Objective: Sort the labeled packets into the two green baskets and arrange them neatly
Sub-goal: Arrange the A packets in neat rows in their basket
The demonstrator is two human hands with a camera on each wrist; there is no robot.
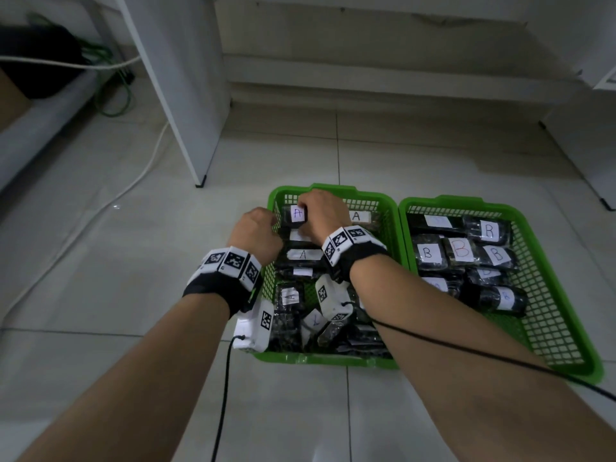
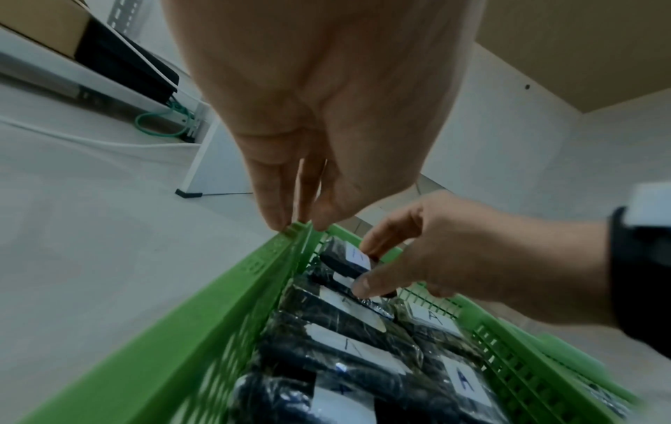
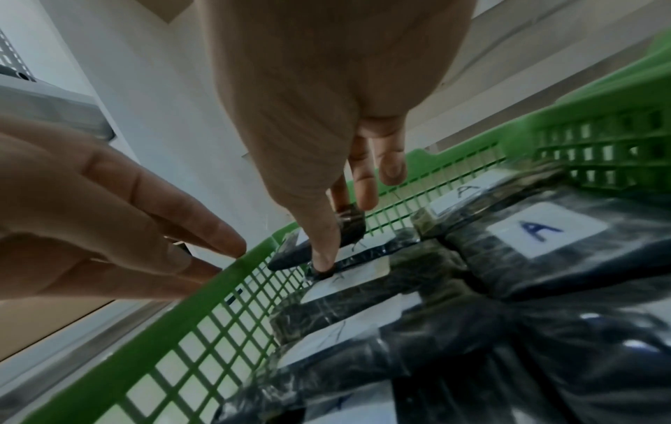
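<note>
Arranging stage. Right hand point(image 1: 325, 211) pinching A-labelled packet point(image 1: 295, 215) in left basket point(image 1: 383, 198); left hand point(image 1: 256, 233) relaxed, fingertips on rim. Next: seat packet flat, aligned.

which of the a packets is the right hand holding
The black plastic-wrapped packet with a white A label in the far left corner of the left green mesh basket. The right hand pinches it; the other A packets lie untouched.

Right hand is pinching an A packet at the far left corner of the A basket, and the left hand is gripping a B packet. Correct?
Not quite. The left hand holds no packet; its fingertips rest on the A basket rim, as the left wrist view shows. The right hand does pinch an A packet at that corner.
</note>
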